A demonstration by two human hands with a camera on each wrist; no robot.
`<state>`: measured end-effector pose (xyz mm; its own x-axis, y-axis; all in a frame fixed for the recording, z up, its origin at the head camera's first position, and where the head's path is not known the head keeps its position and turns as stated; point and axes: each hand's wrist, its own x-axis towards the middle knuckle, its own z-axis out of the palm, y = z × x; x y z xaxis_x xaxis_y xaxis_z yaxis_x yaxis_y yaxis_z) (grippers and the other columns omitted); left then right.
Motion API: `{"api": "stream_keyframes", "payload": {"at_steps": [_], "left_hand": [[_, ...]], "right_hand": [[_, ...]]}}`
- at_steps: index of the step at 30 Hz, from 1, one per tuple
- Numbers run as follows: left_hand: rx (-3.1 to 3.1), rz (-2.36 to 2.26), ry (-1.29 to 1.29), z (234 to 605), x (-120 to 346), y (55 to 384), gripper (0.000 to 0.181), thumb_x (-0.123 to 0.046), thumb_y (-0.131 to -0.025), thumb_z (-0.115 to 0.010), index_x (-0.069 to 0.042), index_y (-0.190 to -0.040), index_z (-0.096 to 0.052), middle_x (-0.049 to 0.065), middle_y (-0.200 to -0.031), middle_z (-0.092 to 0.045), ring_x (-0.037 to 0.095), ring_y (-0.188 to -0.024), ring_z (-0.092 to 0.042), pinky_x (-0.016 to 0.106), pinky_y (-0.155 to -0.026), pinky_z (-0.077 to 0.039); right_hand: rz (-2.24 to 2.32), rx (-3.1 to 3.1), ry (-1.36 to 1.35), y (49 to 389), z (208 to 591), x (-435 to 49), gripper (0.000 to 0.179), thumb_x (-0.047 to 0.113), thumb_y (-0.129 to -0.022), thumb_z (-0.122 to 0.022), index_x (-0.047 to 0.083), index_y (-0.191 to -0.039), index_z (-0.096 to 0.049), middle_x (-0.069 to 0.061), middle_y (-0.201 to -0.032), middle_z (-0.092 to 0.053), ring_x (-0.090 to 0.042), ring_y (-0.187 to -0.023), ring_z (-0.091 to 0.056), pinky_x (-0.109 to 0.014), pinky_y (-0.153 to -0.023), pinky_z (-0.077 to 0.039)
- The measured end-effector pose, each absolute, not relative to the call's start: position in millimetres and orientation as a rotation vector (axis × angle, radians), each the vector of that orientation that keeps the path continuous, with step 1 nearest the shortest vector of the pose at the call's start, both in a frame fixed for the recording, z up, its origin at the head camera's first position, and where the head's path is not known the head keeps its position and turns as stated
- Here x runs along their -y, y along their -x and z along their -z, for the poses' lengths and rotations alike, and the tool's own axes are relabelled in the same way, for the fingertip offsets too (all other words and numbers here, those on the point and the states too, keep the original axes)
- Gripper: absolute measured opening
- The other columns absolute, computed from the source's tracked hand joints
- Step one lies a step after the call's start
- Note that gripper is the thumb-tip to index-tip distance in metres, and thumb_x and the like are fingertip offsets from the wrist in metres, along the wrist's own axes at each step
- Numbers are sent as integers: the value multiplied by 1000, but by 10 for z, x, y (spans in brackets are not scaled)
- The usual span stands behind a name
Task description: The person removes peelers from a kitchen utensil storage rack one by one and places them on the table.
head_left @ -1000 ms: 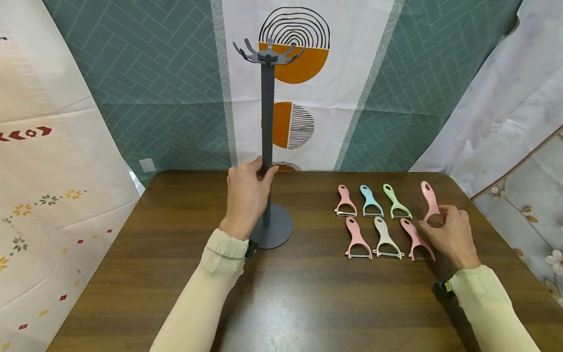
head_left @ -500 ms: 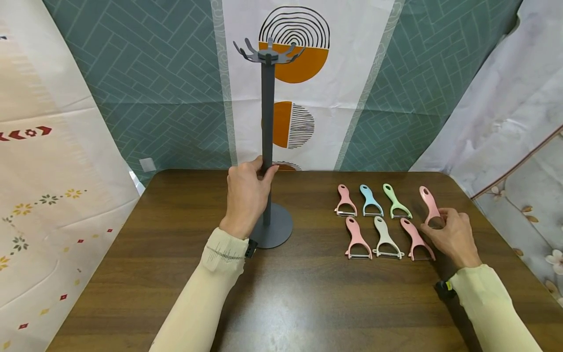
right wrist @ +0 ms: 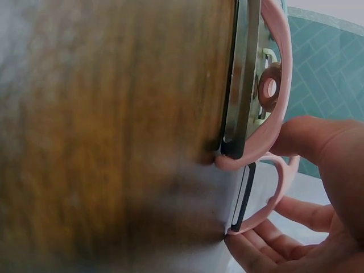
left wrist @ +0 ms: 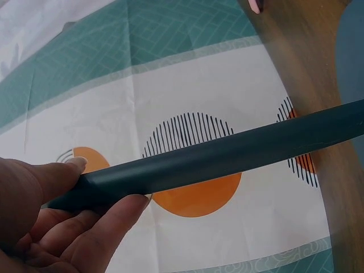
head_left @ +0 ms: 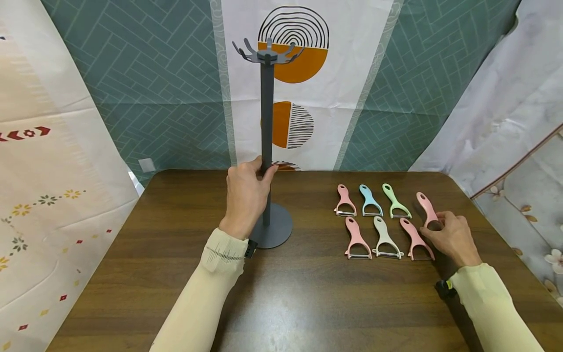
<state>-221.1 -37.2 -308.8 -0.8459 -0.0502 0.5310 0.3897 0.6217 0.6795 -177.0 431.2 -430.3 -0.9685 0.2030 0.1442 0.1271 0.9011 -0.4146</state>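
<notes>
My left hand [head_left: 247, 195] grips the dark grey post of a utensil stand [head_left: 267, 107], which stands upright on its round base with several hooks at the top. In the left wrist view, thumb and fingers lie on either side of the post [left wrist: 227, 151]. At the right of the table, my right hand [head_left: 453, 237] pinches a pink peeler [head_left: 425, 204] by its blade end, its handle pointing away. The right wrist view shows the fingers at this peeler's forked head [right wrist: 277, 196], low over the table. Close beside it lies another pink peeler [head_left: 415, 239].
Further peelers lie in two rows left of my right hand: pink [head_left: 345, 199], blue [head_left: 370, 199] and green [head_left: 395, 200] behind, pink [head_left: 356, 238] and white [head_left: 384, 237] in front. Patterned cloth [head_left: 184, 88] hangs behind the wooden table [head_left: 145, 274].
The pink peeler in my right hand has tipped down and come slightly nearer, its handle end sinking towards the table. My left hand and the stand have stayed put.
</notes>
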Motion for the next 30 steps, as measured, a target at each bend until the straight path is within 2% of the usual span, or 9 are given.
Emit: {"api": "stream_keyframes", "payload": {"at_steps": [3, 9, 19, 30], "left_hand": [[2336, 1149, 269, 3091, 374, 2210, 19, -25, -95, -75, -6, -92, -78, 9, -73, -75, 20, -56, -66, 28, -49, -43], [2331, 1153, 267, 3088, 376, 2203, 19, -24, -95, -74, -6, -92, -78, 10, -74, -76, 20, -59, -67, 29, -49, -44], [2327, 1148, 270, 3082, 381, 2206, 18, -24, -95, -75, -7, -91, -78, 9, -75, -76, 22, -60, -68, 30, -50, -44], [2333, 1145, 274, 3089, 377, 2198, 17, -24, -95, -75, -8, -93, -79, 9, -77, -77, 22, -60, -68, 30, -50, -44]], "right_hand": [[-606, 2891, 251, 1773, 4303, -4316, 73, 29, -91, -71, -24, -133, -44, -45, -124, -51, -58, -112, -49, -67, -88, -46], [-611, 2905, 267, 1776, 4309, -4314, 71, 28, -90, -70, -21, -134, -45, -43, -125, -49, -56, -116, -43, -67, -90, -43], [-590, 2896, 248, 1773, 4320, -4305, 61, 26, -89, -71, -19, -126, -53, -43, -118, -54, -54, -110, -45, -64, -85, -44], [-585, 2888, 250, 1759, 4325, -4316, 64, 28, -89, -72, -20, -126, -53, -42, -117, -55, -53, -110, -45, -64, -87, -43]]}}
